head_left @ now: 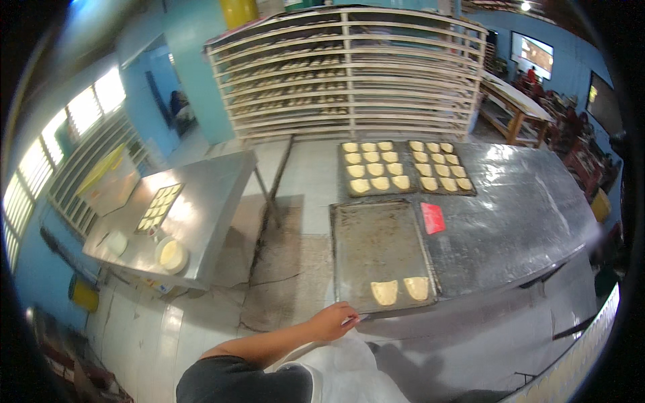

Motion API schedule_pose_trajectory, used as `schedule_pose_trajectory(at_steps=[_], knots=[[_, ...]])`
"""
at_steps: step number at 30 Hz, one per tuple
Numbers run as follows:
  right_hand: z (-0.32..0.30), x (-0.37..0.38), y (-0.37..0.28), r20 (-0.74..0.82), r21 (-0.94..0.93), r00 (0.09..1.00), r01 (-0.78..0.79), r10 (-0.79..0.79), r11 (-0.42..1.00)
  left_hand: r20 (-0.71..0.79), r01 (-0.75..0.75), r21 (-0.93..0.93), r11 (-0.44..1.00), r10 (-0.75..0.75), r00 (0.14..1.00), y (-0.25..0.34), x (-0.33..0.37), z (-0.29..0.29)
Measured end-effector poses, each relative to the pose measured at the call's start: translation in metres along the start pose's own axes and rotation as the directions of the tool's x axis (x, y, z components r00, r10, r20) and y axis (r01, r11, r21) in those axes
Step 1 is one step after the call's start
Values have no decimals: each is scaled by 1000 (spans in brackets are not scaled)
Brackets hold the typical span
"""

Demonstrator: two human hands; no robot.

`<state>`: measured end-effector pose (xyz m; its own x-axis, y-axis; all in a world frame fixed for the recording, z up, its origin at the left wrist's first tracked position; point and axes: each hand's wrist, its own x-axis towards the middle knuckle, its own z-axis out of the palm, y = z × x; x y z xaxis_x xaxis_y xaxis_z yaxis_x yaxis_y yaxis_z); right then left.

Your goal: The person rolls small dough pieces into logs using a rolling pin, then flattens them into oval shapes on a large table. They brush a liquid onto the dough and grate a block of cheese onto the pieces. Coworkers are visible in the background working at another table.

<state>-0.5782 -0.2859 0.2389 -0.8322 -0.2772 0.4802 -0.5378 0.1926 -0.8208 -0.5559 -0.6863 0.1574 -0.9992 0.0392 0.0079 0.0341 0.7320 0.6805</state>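
Observation:
My left hand is just off the near left corner of a dark baking tray, in front of the metal table. Its fingers are curled closed, and a small pale, thin edge shows at the fingertips, too small to name. My right hand is out of view. Two half-round pieces of pale dough lie side by side at the near end of this tray; its remaining surface is bare and stained. Right of the tray's far end lies a flat red scraper-like piece on the table.
Two trays of shaped dough stand at the far end of the metal table. On the left table are another filled tray, a tub of yellowish contents and a large bin. A slatted rack stands behind.

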Motion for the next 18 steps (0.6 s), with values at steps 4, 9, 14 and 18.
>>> schedule_pose_trajectory(at_steps=[4, 9, 14, 18], knots=[[35, 16, -16, 96, 81, 993, 55, -63, 995, -197, 179, -115, 977, -199, 960, -37, -46, -7], [100, 35, -41, 168, 175, 978, 92, -122, 980, -321, 315, -805, 503, -816, 481, -172, -121, -53], [186, 53, -74, 202, 218, 966, 115, -160, 969, -334, -362, -884, 296, -942, 45, -275, -215, -173], [265, 72, -102, 230, 294, 956, 112, -184, 949, -137, -482, -859, 172, -985, -108, -341, -292, -248]])
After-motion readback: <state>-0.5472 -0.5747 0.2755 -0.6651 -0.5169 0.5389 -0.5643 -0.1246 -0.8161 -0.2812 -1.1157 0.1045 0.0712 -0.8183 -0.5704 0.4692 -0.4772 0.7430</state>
